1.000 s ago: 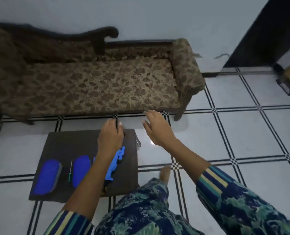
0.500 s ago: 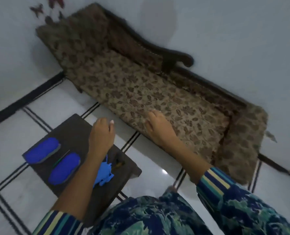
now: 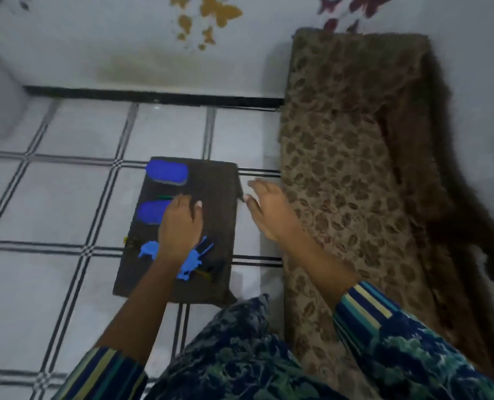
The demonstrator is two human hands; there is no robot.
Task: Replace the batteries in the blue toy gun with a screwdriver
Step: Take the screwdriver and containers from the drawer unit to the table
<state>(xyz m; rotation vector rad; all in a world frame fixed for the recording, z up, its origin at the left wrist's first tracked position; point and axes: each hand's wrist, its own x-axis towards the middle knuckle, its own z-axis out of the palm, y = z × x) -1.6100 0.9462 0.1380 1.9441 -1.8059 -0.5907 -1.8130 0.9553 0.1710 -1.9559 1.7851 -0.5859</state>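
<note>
Blue toy gun [image 3: 194, 258] lies flat on the dark low table [image 3: 218, 197] at the near end, mid part hidden under the L wrist. Left hand [image 3: 179, 223] is over the table centre, knuckles up, fingers curled down; can't tell if it grips anything. Fingertips are right by the green screwdriver [image 3: 164, 196], which lies btwn two blue oblong pads [image 3: 167, 173]. Right hand [image 3: 268, 210] is off the table's right edge, fingers spread, holding nothing, beside the patterned sofa [image 3: 341, 168]. Hands are apart. Tiled floor [image 3: 66, 197] is under the table.
</note>
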